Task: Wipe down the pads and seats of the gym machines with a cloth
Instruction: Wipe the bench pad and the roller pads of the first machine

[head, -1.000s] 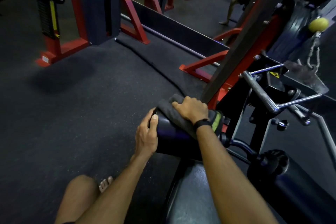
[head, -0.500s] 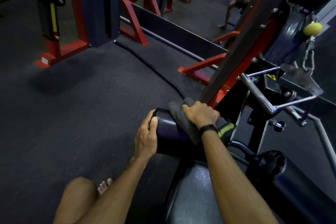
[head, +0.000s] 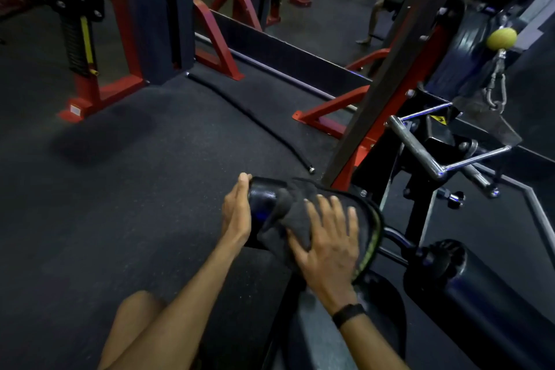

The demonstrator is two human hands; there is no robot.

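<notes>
We pressed our right hand, its fingers spread and straight, flat on the grey cloth draped over the black roller pad. Our left hand rested against the pad's left end, fingers relaxed, gripping nothing. The seat lay just below the pad.

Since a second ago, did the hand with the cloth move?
Yes. The right hand slid the cloth toward the person, from the top of the pad down its near side, and its fingers spread flat.
</notes>
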